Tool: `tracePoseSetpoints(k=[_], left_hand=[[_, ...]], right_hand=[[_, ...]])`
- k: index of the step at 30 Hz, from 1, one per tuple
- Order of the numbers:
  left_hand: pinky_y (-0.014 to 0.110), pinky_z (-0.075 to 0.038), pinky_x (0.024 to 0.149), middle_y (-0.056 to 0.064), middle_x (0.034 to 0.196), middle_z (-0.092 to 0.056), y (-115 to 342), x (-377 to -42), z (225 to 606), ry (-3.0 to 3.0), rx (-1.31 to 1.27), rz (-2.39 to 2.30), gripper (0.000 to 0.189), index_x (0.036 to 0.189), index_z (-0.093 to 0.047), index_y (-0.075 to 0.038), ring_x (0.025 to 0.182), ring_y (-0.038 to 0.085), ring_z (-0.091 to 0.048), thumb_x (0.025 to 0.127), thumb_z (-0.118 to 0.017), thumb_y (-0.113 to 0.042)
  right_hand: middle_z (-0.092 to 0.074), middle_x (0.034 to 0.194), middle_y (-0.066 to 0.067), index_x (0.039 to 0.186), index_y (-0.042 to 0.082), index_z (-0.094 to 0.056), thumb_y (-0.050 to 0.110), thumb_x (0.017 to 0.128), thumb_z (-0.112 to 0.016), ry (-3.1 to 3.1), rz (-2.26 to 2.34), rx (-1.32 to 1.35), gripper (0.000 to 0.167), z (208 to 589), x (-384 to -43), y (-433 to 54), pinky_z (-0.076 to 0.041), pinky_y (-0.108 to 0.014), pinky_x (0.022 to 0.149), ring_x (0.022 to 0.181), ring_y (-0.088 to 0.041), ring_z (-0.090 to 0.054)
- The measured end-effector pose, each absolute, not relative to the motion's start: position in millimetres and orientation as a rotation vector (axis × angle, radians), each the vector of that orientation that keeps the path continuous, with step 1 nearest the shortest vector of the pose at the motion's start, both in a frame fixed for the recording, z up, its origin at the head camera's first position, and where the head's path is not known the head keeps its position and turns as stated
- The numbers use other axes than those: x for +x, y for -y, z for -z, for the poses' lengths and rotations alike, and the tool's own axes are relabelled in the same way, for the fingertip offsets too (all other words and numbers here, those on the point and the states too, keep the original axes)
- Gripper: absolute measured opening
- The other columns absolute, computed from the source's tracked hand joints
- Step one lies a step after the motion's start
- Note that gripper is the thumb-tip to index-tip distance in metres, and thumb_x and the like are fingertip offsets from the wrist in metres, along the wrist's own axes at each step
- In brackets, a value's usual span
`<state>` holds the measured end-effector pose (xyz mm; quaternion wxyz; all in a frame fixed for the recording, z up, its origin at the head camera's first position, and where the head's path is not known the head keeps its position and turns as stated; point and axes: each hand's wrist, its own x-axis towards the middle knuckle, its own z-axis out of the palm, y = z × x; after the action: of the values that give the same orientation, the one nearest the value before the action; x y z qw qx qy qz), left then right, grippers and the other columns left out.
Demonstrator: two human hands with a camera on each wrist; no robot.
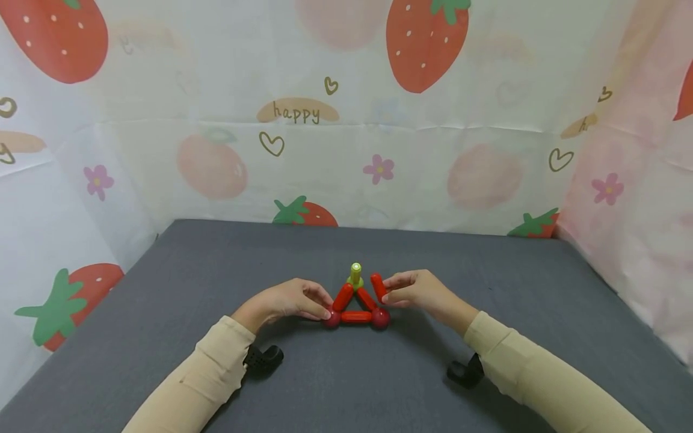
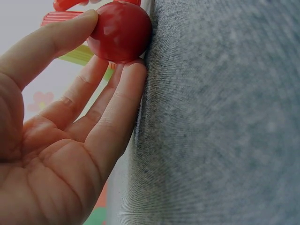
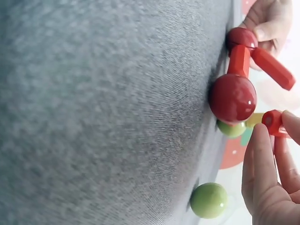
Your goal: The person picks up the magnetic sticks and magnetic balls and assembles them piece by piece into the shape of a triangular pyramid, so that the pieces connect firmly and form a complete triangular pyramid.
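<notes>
My left hand [image 1: 295, 300] pinches a dark red ball [image 2: 121, 32] at the left front corner of a triangular ball-and-rod build. A red rod [image 1: 355, 317] joins it to a second red ball [image 1: 381, 319]. From the pinched ball another red rod [image 3: 274, 69] slants upward, its far end free in the right wrist view. The back corner is a green ball [image 3: 229, 129] with a yellow-green rod [image 1: 355, 273] standing on it. One more red rod [image 1: 367, 299] runs from there toward the right ball. My right hand [image 1: 414, 291] holds a loose red rod [image 1: 378, 286] above that ball, between thumb and fingers.
A separate green ball [image 3: 208, 200] lies on the grey tabletop [image 1: 346, 385], visible only in the right wrist view. A strawberry-print cloth [image 1: 346, 168] hangs behind the table and along its sides. Black wrist mounts [image 1: 264, 359] stick out below both sleeves.
</notes>
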<state>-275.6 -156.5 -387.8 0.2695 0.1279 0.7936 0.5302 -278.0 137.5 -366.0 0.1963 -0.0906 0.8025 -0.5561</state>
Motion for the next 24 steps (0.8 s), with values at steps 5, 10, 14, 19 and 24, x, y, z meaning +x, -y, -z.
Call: tracePoseSetpoints(k=[5,10,14,19,24], left_hand=[[0.034,-0.058,0.091,0.009,0.111,-0.069,157.3,-275.1,387.5,-2.148,0.337,-1.428,0.029,0.111,-0.068,-0.001,0.094,0.014,-0.068,0.086,-0.077,-0.012],[0.034,-0.058,0.091,0.008,0.110,-0.069,158.1,-274.3,387.8,-2.145,0.343,-1.429,0.029,0.111,-0.068,0.000,0.094,0.014,-0.068,0.086,-0.077,-0.012],[0.033,-0.058,0.091,0.008,0.109,-0.069,158.2,-274.4,387.8,-2.135,0.358,-1.437,0.029,0.111,-0.067,0.000,0.093,0.013,-0.067,0.086,-0.076,-0.012],[0.033,-0.058,0.091,0.008,0.109,-0.069,158.1,-274.9,387.8,-2.130,0.362,-1.437,0.030,0.112,-0.067,0.000,0.093,0.013,-0.067,0.086,-0.076,-0.012],[0.034,-0.058,0.092,0.008,0.112,-0.069,157.9,-275.8,387.6,-2.138,0.356,-1.429,0.030,0.112,-0.068,0.000,0.094,0.013,-0.068,0.086,-0.076,-0.012]], right_hand=[[-0.068,0.121,-0.015,0.122,-0.004,-0.067,0.007,0.087,-0.074,-2.282,1.553,-0.301,0.038,367.3,-274.3,-135.8,-0.059,-0.037,0.091,0.097,-0.013,-0.067],[-0.072,0.116,-0.014,0.119,-0.002,-0.069,0.008,0.086,-0.076,-2.329,1.528,-0.348,0.036,366.8,-270.3,-132.1,-0.059,-0.037,0.090,0.096,-0.013,-0.069],[-0.074,0.110,-0.011,0.115,0.000,-0.072,0.012,0.085,-0.077,-2.391,1.484,-0.384,0.034,367.7,-268.5,-129.3,-0.059,-0.035,0.087,0.093,-0.012,-0.068],[-0.072,0.110,-0.009,0.113,0.002,-0.073,0.014,0.084,-0.078,-2.452,1.428,-0.424,0.032,370.0,-268.3,-127.2,-0.058,-0.032,0.084,0.094,-0.013,-0.067],[-0.070,0.109,-0.009,0.112,0.003,-0.074,0.012,0.084,-0.078,-2.485,1.394,-0.414,0.030,371.7,-269.1,-126.7,-0.057,-0.030,0.083,0.094,-0.013,-0.065]])
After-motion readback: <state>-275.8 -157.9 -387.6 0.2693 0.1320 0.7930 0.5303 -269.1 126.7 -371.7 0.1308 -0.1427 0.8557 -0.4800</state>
